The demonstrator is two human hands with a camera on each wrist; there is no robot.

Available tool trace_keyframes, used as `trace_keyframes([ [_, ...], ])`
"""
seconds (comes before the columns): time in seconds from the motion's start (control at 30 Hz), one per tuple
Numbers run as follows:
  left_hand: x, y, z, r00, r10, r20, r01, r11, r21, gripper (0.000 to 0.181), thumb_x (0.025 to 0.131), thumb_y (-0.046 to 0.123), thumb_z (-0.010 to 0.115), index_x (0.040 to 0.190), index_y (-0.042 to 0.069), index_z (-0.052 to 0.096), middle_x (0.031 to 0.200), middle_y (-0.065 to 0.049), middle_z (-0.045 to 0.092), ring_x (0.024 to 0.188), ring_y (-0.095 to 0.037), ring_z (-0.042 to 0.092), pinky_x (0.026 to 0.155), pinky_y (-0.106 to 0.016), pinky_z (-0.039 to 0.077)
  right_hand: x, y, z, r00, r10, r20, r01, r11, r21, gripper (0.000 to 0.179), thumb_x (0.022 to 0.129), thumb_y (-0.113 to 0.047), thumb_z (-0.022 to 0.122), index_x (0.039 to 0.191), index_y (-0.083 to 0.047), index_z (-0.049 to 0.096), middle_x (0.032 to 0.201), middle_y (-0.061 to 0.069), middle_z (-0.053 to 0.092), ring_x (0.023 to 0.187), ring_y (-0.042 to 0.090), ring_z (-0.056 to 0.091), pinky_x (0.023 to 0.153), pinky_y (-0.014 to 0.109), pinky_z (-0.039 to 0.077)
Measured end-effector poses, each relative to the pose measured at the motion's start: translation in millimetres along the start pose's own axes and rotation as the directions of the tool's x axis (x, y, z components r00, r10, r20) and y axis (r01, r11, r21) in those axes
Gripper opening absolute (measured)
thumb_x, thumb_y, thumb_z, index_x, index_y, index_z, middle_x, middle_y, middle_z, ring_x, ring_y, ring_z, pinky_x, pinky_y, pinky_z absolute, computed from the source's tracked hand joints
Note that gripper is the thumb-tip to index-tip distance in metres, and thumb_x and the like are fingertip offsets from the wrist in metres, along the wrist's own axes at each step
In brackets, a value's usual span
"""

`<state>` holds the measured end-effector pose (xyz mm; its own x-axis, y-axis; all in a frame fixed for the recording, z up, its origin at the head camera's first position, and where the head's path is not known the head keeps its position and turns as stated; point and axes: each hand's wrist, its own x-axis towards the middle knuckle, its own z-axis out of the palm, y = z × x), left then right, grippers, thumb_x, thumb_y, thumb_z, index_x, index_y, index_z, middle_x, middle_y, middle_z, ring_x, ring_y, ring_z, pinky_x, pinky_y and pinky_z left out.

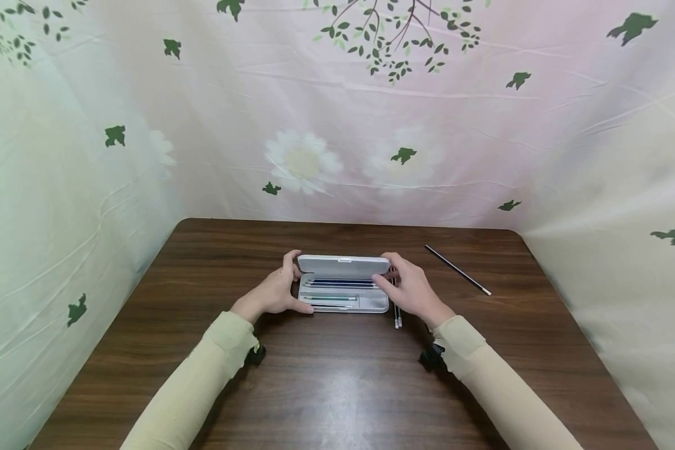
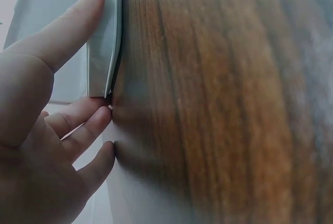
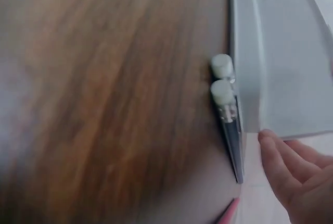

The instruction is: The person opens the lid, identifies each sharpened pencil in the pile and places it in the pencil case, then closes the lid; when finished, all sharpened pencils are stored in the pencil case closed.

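Observation:
A white pencil case (image 1: pixel 374 304) stands on the table, its lid (image 1: pixel 343 266) raised and tilted at the back. Several dark pencils (image 1: pixel 337 283) lie in its rear section, and a pale green pencil (image 1: pixel 332 299) lies in the front section. My left hand (image 1: pixel 275 289) holds the left end, thumb along the front wall and fingers around the side. At the right end, my right hand (image 1: pixel 413 289) has its fingers on the lid's edge and its thumb in front of it. Two eraser-tipped pencils (image 3: pixel 222 92) lie on the table beside the case, partly under the right hand.
A single dark pencil (image 1: pixel 458 270) with a white eraser lies slantwise to the right on the brown wooden table (image 1: pixel 337 369). Printed cloth (image 1: pixel 337 112) hangs behind the table and along both sides. A pink tip (image 3: pixel 229 212) shows low in the right wrist view.

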<state>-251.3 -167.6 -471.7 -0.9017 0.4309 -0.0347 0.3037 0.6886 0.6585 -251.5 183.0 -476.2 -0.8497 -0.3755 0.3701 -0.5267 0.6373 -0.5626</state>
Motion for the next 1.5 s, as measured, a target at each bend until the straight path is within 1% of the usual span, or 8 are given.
trace_keyframes([
  [0.17,-0.8,2.2,-1.1,0.999,-0.031,0.014,0.031,0.999,0.018,0.135,0.071,0.041,0.099,0.164,0.01,0.007,0.13,-0.015,0.055,0.117,-0.03,0.058,0.105,-0.05,0.048,-4.9,0,-7,0.997,-0.071,0.011,0.071,0.996,-0.053,0.037,0.112,-0.025,0.05,0.141,-0.009,0.067,0.135,0.018,0.068,0.126,0.037,0.064,0.103,0.057,0.051],
  [0.33,-1.6,2.1,-2.9,1.0,0.004,0.022,-0.005,0.999,0.042,0.13,0.072,0.041,0.099,0.164,0.011,0.013,0.122,-0.01,0.057,0.106,-0.026,0.057,0.1,-0.049,0.049,-9.2,2,-12,0.989,-0.044,0.143,0.053,0.997,-0.058,0.046,0.112,-0.033,0.051,0.149,-0.008,0.06,0.15,0.021,0.058,0.142,0.044,0.05,0.115,0.061,0.038],
  [0.47,-2.2,-0.9,-4.3,0.999,0.021,0.031,-0.023,0.998,0.064,0.128,0.072,0.043,0.098,0.164,0.012,0.015,0.121,-0.008,0.062,0.11,-0.025,0.059,0.104,-0.049,0.047,-13.1,2,-14,0.967,-0.025,0.253,0.045,0.996,-0.074,0.06,0.109,-0.041,0.055,0.155,-0.003,0.05,0.157,0.019,0.051,0.146,0.041,0.046,0.116,0.059,0.038],
  [0.57,-3.4,-3.8,-6.3,0.999,0.013,0.037,-0.015,0.997,0.079,0.127,0.071,0.046,0.098,0.164,0.015,0.017,0.126,-0.011,0.062,0.117,-0.028,0.059,0.107,-0.05,0.046,-12.9,0,-14,0.955,-0.045,0.292,0.078,0.992,-0.1,0.067,0.106,-0.043,0.062,0.154,0.002,0.048,0.157,0.021,0.051,0.145,0.04,0.046,0.116,0.058,0.039],
  [0.73,-4.4,-7.2,-8.2,0.998,0.025,0.055,-0.029,0.997,0.078,0.122,0.073,0.058,0.093,0.165,0.02,0.023,0.141,-0.016,0.058,0.132,-0.033,0.055,0.111,-0.054,0.043,-11.5,-3,-12,0.954,-0.06,0.293,0.113,0.979,-0.168,0.071,0.101,-0.043,0.07,0.15,0.006,0.052,0.152,0.023,0.055,0.143,0.039,0.05,0.116,0.054,0.041],
  [0.87,-4.9,-7.0,-9.0,0.997,0.036,0.063,-0.042,0.994,0.097,0.105,0.079,0.065,0.084,0.162,0.021,0.037,0.152,-0.013,0.053,0.141,-0.034,0.049,0.114,-0.056,0.041,-11.7,-6,-10,0.954,-0.035,0.299,0.106,0.969,-0.225,0.075,0.1,-0.047,0.071,0.15,0.006,0.053,0.151,0.023,0.056,0.143,0.038,0.05,0.115,0.053,0.042],
  [1.03,-5.3,-5.8,-9.0,0.997,0.045,0.063,-0.053,0.989,0.137,0.086,0.086,0.062,0.079,0.155,0.02,0.049,0.149,-0.01,0.055,0.14,-0.033,0.05,0.115,-0.054,0.041,-12.2,-9,-9,0.951,-0.01,0.309,0.092,0.963,-0.254,0.077,0.099,-0.05,0.071,0.15,0.006,0.053,0.152,0.022,0.055,0.144,0.037,0.05,0.116,0.052,0.042],
  [1.5,-7.1,-3.7,-7.1,0.996,0.05,0.068,-0.059,0.988,0.146,0.09,0.083,0.06,0.084,0.153,0.018,0.049,0.145,-0.01,0.057,0.137,-0.032,0.051,0.113,-0.052,0.042,-15.1,-17,-9,0.951,0.026,0.308,0.067,0.956,-0.287,0.077,0.098,-0.049,0.074,0.15,0.004,0.053,0.153,0.021,0.054,0.144,0.036,0.05,0.115,0.051,0.043],
])
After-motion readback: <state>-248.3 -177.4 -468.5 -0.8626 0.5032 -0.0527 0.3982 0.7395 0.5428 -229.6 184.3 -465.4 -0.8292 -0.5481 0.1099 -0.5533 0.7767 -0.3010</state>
